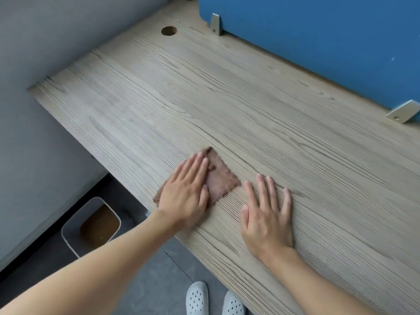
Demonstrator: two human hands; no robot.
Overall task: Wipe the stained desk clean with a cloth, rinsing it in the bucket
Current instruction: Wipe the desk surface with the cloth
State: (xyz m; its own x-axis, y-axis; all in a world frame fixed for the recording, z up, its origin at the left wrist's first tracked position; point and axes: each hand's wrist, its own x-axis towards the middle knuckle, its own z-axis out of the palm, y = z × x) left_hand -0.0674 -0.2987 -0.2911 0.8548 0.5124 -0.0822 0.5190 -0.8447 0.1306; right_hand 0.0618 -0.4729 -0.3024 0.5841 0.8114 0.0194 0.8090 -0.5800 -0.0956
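A brown cloth (220, 178) lies flat on the pale wood-grain desk (227, 98) near its front edge. My left hand (186, 189) presses down on the cloth with straight fingers, covering its left half. My right hand (266, 214) rests flat on the bare desk just right of the cloth, fingers spread and holding nothing. A white bucket (68, 230) with murky brown water stands on the floor below the desk's left front corner. No stain shows plainly on the desk surface.
A blue divider panel (318, 46) on metal brackets (215, 25) runs along the desk's far edge. A round cable hole (169, 30) sits at the back left. A grey wall borders the left. My white shoes (197, 298) stand on the grey floor.
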